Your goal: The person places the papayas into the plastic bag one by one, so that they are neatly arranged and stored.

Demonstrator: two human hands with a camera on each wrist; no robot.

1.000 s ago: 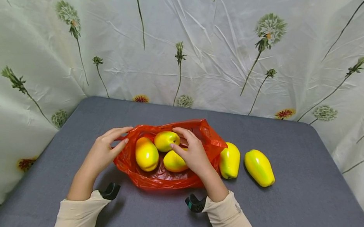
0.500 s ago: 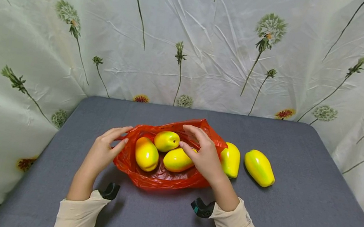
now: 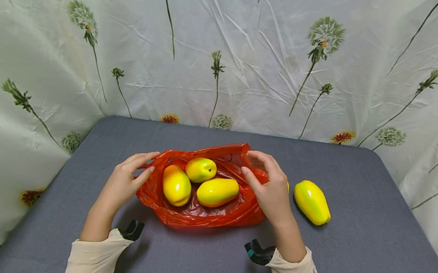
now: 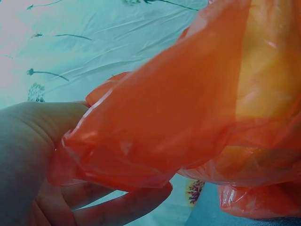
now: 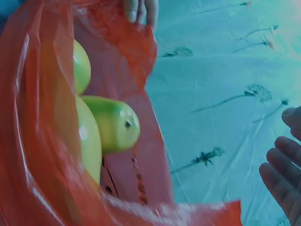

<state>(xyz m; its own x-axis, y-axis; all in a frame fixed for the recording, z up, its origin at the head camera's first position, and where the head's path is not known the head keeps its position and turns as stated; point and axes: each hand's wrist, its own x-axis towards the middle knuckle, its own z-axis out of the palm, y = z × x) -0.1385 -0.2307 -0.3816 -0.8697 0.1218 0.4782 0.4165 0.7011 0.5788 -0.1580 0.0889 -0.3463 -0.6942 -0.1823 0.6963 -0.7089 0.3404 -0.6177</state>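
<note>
A red plastic bag (image 3: 193, 221) lies with its mouth spread, and three glossy yellow fruits, elongated like papayas or mangoes, rest inside: one on the left (image 3: 176, 186), one at the back (image 3: 200, 170), one in front (image 3: 217, 193). My left hand (image 3: 122, 183) holds the bag's left edge; in the left wrist view the red film (image 4: 155, 127) passes between thumb and fingers. Over the bag's right rim is my right hand (image 3: 274, 194), fingers spread and holding nothing. Behind it another yellow fruit (image 3: 288, 187) is almost wholly hidden.
A further yellow fruit (image 3: 312, 202) lies right of the bag on the grey table (image 3: 355, 251). A white curtain (image 3: 255, 66) printed with dandelions hangs along the table's back and sides.
My right hand has moved right, from over the front fruit in the bag to the bag's right rim, leaving that fruit inside. The left hand has stayed in place.
</note>
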